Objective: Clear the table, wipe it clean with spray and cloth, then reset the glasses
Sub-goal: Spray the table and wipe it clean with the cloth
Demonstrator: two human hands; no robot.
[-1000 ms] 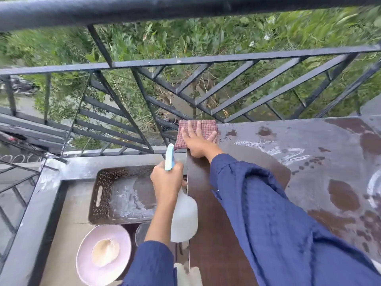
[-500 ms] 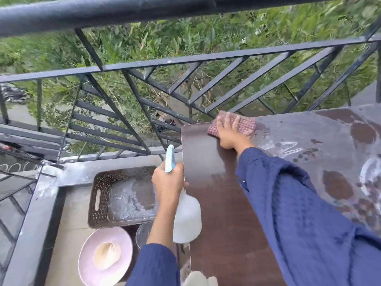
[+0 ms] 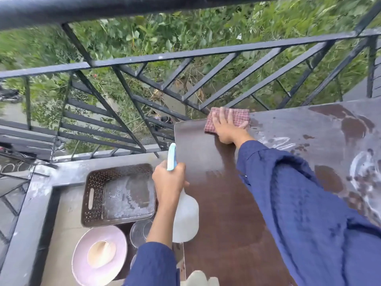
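Note:
The dark brown table (image 3: 218, 203) runs from the centre to the right; its left strip looks wiped, its right part carries grey film and white smears. My right hand (image 3: 227, 129) presses flat on a red checked cloth (image 3: 237, 117) at the table's far edge. My left hand (image 3: 169, 181) grips the neck of a white spray bottle (image 3: 185, 217) with a light blue trigger, held over the table's left edge. A clear glass (image 3: 140, 231) stands below, left of the table, partly hidden by my left arm.
A brown perforated tray (image 3: 92, 195) lies on the floor to the left, with a pink plate (image 3: 80, 254) holding a pale piece in front of it. A black metal railing (image 3: 185, 54) fences the far side, with greenery beyond. A grey ledge borders the floor.
My right hand has slid the cloth to the right along the table's far edge, from the far left corner. My left hand and the bottle have stayed put.

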